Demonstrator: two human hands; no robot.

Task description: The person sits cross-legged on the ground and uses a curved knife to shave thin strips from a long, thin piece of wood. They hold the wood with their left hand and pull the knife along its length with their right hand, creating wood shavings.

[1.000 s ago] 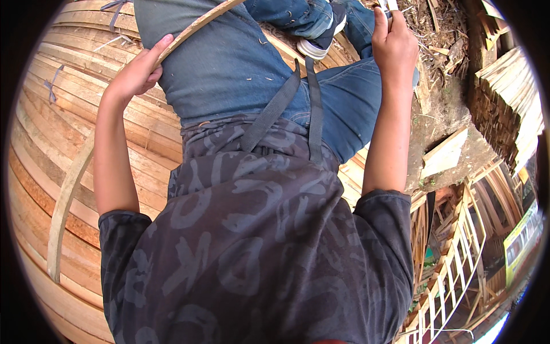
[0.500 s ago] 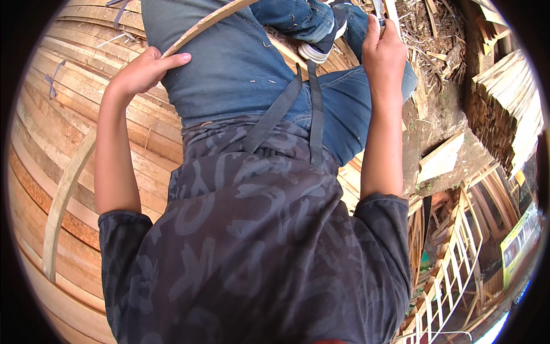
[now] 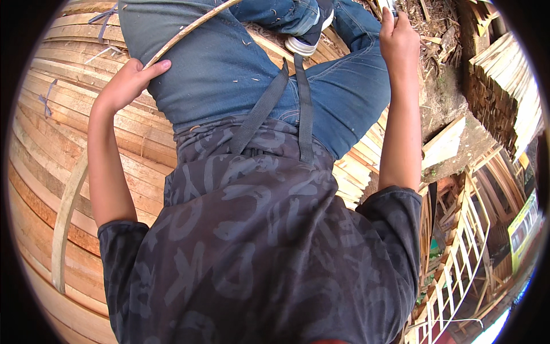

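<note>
Wood strip: long, thin, bowed.

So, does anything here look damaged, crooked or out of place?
Nothing looks broken. One long wooden strip is bent into a curve, unlike the flat strips stacked under it; the left hand holds it against the thigh. Wood scraps lie scattered on the ground beyond the right hand.

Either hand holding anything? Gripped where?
Left hand grips the long thin wooden strip partway along its length. Right hand is closed on something at the frame's top; cannot tell what.
</note>
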